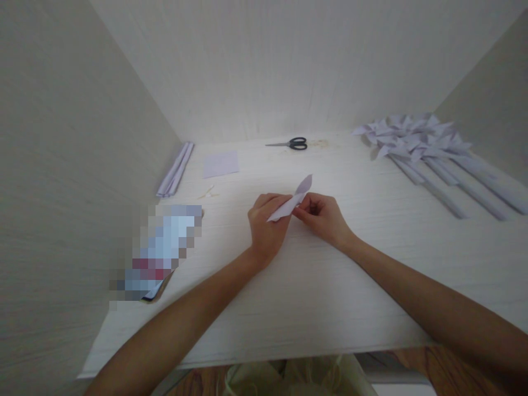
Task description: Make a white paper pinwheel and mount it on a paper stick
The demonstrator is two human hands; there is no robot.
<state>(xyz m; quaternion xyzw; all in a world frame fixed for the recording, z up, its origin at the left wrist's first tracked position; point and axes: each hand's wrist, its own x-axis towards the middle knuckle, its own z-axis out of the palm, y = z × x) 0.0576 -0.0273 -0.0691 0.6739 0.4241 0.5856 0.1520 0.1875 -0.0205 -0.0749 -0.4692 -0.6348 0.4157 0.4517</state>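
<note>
Both of my hands hold one folded piece of pale lilac paper [297, 193] just above the white table [313, 297], near its middle. My left hand [267, 225] grips its lower end from below. My right hand [322, 214] pinches the paper's middle with thumb and fingers. The paper's pointed tip sticks up and to the right, free of both hands.
Black-handled scissors [292, 144] lie at the back. A flat lilac sheet [221, 164] and a bundle of folded strips [175, 169] lie back left. Several finished paper pinwheels on sticks [429, 151] fill the back right. A blurred flat object [159, 250] rests at left. Walls enclose three sides.
</note>
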